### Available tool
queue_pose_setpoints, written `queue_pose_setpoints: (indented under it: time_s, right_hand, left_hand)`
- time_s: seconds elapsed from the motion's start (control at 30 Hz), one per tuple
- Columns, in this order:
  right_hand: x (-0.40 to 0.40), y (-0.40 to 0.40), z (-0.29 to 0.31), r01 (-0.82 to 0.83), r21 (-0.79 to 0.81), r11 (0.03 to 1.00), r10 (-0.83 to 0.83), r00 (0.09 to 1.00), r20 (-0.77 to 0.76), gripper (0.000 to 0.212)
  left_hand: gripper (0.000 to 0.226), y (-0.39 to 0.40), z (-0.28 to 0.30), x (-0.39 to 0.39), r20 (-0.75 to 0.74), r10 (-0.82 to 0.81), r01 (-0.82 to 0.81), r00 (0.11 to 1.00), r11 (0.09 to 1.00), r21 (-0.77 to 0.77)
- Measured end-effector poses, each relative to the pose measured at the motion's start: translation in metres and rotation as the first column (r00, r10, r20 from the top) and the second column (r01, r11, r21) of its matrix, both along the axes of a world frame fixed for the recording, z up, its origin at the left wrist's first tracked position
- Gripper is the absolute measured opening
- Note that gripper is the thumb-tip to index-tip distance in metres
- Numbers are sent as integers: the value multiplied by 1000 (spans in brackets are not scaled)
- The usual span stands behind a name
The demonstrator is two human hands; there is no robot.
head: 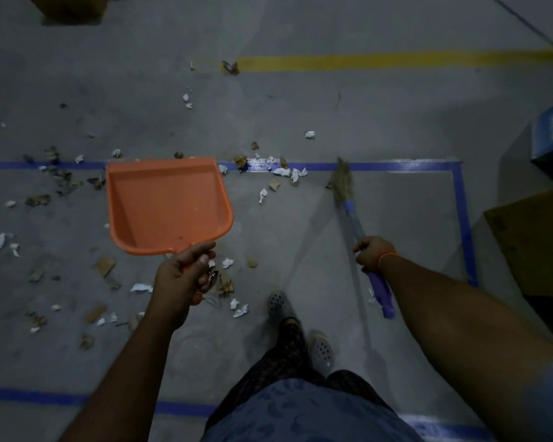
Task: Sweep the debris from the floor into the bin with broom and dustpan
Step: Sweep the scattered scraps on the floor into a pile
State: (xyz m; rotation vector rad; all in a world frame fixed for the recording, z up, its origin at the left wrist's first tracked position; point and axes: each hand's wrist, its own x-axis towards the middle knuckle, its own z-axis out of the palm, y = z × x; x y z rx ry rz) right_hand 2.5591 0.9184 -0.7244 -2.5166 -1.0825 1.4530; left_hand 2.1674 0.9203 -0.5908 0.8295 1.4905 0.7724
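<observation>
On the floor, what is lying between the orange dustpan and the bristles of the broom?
In the head view, white paper scraps and brown leaf bits lie along the blue tape line, between the dustpan and the broom.

The dustpan (168,204) gripped by the left hand (186,272) was plain orange. The broom (355,215) in the right hand (372,254) had a purple handle and straw-coloured bristles; an orange band (386,257) circled that wrist. The floor (300,116) was grey, marked with blue tape (396,166) beyond the right hand and a yellow line (380,60) farther out. Debris (284,172) between the hands was white and brown. The trousers (289,349) were dark checked, the shoes (320,349) grey with perforations.
</observation>
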Motion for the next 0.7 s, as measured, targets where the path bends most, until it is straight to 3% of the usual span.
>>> queue_pose_setpoints:
  time_s: [0.13,0.23,0.37,0.57,0.7]
  right_hand:
    - [-41,20,3,-248,-44,968,246,968,-43,30]
    - [-70,39,9,-453,-63,889,444,888,-124,31]
    - [-91,61,23,-558,-27,830,539,813,-221,29]
    - [-69,97,30,-533,84,842,540,826,-161,31]
    - [-34,130,23,-318,128,940,327,943,-65,28]
  left_hand:
    - [29,13,1,-18,-9,29,-29,1000,1000,10]
    - [28,25,6,-31,-9,61,-61,998,998,30]
    - [27,44,12,-39,-1,95,-95,995,994,52]
    - [26,74,21,-35,17,141,-142,990,988,60]
    - [27,98,15,-30,3,170,-170,985,984,59]
